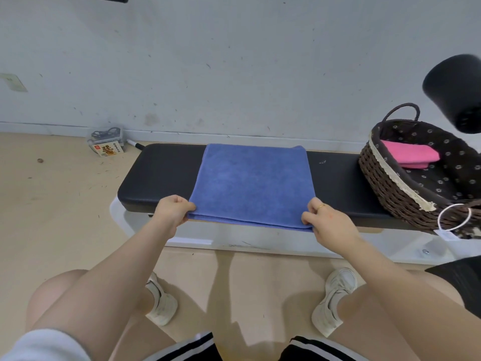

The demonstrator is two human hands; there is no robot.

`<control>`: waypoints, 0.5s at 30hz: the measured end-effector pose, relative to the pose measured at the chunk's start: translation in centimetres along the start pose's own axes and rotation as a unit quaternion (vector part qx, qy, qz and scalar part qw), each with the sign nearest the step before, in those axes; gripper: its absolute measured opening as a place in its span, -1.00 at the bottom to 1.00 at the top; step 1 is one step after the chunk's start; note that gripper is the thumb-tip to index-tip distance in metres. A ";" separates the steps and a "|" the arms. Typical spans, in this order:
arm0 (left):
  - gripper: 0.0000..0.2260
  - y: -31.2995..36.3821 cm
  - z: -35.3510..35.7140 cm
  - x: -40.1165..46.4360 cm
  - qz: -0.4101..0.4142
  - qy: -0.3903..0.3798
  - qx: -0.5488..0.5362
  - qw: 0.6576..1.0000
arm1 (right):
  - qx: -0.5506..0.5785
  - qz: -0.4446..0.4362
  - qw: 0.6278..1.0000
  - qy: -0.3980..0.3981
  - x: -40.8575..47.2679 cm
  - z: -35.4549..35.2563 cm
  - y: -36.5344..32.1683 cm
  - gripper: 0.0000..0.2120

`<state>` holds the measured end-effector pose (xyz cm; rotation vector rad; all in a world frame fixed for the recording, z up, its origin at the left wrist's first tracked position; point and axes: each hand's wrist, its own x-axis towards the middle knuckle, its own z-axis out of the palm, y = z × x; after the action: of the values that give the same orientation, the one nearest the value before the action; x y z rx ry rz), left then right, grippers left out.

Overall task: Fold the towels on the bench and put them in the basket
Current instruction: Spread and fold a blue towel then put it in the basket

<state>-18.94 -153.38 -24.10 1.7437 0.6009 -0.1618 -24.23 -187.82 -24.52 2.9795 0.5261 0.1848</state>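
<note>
A blue towel lies folded over itself on the black padded bench, its near edge hanging slightly past the bench's front. My left hand pinches the towel's near left corner. My right hand pinches the near right corner, both layers between the fingers. At the bench's right end stands a dark wicker basket with a patterned lining. A folded pink towel lies inside it.
A white wall rises right behind the bench. A small clear box with a label sits on the floor at the back left. A black round object hangs in view above the basket. My knees and shoes are below the bench's front.
</note>
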 end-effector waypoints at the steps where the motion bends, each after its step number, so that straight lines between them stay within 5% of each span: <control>1: -0.79 -0.2 0.0 0.0 0.000 0.001 0.008 1.000 | 0.006 0.005 1.000 0.001 -0.1 0.1 0.0 -0.68; 6: -0.89 -1.0 0.4 -0.4 -0.049 0.009 -0.040 0.998 | 0.224 0.202 0.953 0.025 -0.2 0.4 -0.8 -0.77; 9: -1.00 -0.9 0.5 -0.9 -0.094 -0.035 -0.076 0.992 | 0.232 0.297 0.925 -0.040 -0.1 -0.1 -1.5 -0.86; 12: -0.88 -0.9 0.7 -1.1 -0.127 -0.090 -0.066 0.986 | 0.216 0.299 0.919 -0.140 0.0 0.4 -1.2 -0.87; 15: -0.86 -1.0 1.2 -0.9 -0.121 -0.092 -0.033 0.988 | 0.260 0.281 0.914 -0.133 -0.1 1.4 -0.6 -0.78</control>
<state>-19.93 -154.60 -24.94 1.5672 0.6719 -0.4618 -24.34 -187.43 -25.94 3.5001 -0.3953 -0.3772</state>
